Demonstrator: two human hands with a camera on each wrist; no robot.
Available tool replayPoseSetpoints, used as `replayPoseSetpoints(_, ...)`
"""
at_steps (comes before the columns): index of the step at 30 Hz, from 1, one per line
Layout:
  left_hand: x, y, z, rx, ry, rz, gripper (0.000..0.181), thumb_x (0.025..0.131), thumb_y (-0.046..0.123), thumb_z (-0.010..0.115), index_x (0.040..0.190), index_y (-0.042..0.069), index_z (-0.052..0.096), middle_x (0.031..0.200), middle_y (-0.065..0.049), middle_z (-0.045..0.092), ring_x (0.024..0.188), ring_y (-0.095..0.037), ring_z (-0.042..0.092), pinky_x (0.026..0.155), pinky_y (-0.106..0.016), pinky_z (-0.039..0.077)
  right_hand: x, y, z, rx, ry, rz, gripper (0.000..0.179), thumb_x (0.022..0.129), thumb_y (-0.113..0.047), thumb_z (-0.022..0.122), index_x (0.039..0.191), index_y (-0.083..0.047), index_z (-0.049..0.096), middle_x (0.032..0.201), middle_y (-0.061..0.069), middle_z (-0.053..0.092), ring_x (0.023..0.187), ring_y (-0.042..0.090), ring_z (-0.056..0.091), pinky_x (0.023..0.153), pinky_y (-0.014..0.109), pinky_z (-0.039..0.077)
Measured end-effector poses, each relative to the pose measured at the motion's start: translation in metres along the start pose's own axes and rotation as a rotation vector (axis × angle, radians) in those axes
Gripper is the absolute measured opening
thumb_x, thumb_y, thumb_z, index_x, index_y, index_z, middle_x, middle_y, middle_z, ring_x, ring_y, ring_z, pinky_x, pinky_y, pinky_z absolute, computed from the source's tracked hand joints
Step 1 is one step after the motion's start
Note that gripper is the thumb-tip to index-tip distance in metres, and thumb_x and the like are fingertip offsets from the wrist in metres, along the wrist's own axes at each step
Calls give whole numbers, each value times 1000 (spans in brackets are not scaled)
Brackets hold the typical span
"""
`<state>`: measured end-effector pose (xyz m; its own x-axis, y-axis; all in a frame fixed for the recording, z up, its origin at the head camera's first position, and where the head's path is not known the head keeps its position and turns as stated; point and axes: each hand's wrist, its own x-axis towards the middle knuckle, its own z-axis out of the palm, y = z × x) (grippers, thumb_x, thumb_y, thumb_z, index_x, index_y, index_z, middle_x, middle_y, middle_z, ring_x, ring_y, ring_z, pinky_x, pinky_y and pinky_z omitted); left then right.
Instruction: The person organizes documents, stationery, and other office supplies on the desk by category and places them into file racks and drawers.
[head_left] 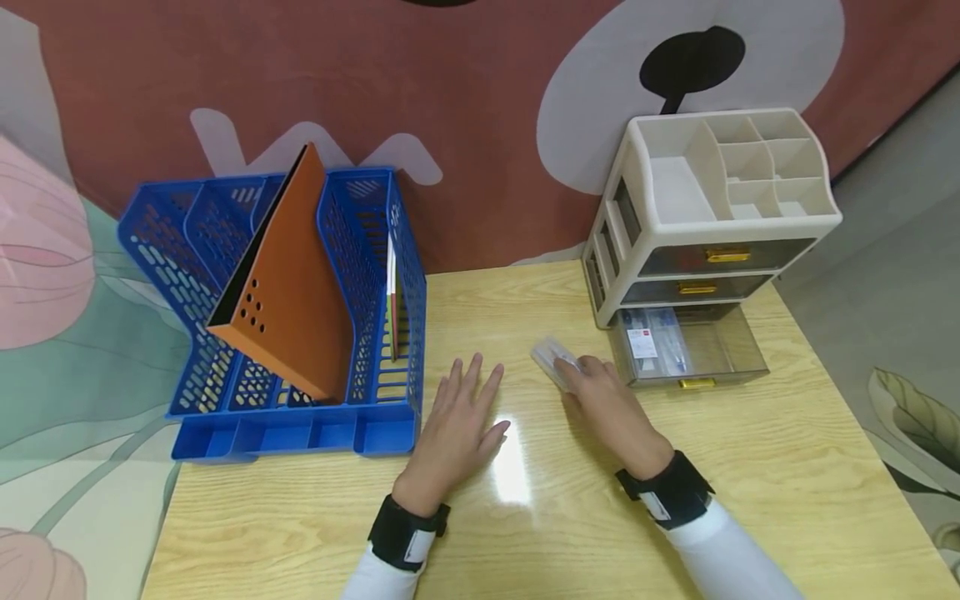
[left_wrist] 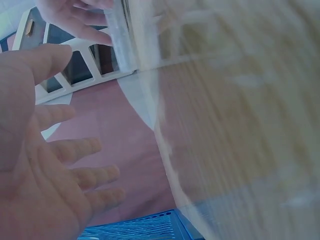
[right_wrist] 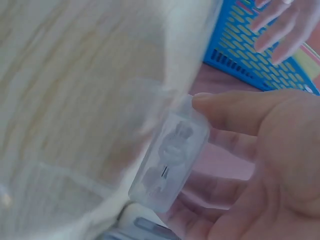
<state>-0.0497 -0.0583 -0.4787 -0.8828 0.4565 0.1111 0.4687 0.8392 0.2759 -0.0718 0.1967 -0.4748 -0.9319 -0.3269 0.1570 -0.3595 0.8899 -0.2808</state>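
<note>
A small clear plastic box [head_left: 550, 357] with pale pieces inside is at the middle of the table. My right hand [head_left: 606, 410] holds it between thumb and fingers. The right wrist view shows the box [right_wrist: 169, 160] at close range, its thumb side near the top; what the pieces inside are, I cannot tell. Left of it, my left hand [head_left: 453, 429] has its fingers extended and spread, holding nothing. In the left wrist view the left palm [left_wrist: 45, 170] shows bare, beside the table surface.
Left stands a blue desk file rack [head_left: 296, 429] with an orange folder [head_left: 300, 283] and thin booklets [head_left: 393, 300]. Right is a white drawer organizer [head_left: 678, 187]; its bottom drawer [head_left: 731, 346] is pulled out, with clear packets [head_left: 663, 342] inside. A printed cloth [head_left: 480, 108] hangs behind.
</note>
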Motion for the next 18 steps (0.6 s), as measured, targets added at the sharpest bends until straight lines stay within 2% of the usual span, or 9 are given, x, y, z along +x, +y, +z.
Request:
replayPoseSetpoints(7, 1, 3, 0, 0, -4, 13, 79, 100, 52, 60, 164, 19, 29, 170, -20, 25, 154, -49, 25, 120, -64, 32, -15, -4, -28, 9, 77, -38, 54, 84, -6, 83, 135, -6, 65, 122, 32, 66, 104, 50, 67, 81, 60, 61)
replayPoseSetpoints(12, 1, 6, 0, -2, -8, 26, 74, 103, 50, 56, 164, 19, 28, 170, -20, 22, 154, -50, 25, 120, -64, 32, -25, -4, -46, 37, 100, -19, 54, 86, -3, 80, 137, -5, 64, 129, 32, 64, 116, 51, 64, 97, 71, 50)
replayPoseSetpoints(14, 1, 7, 0, -3, -13, 31, 72, 104, 48, 54, 165, 19, 28, 171, -19, 22, 154, -50, 24, 121, -64, 32, -28, -2, -52, 41, 111, -14, 53, 87, -2, 79, 137, -4, 64, 131, 33, 63, 115, 51, 64, 100, 71, 48)
replayPoseSetpoints(18, 2, 12, -1, -8, -27, 42, 70, 105, 48, 51, 165, 20, 28, 171, -19, 20, 155, -50, 23, 121, -64, 30, -36, 3, -63, 22, 146, -5, 51, 86, -2, 80, 135, -4, 66, 130, 33, 64, 106, 53, 63, 90, 66, 54)
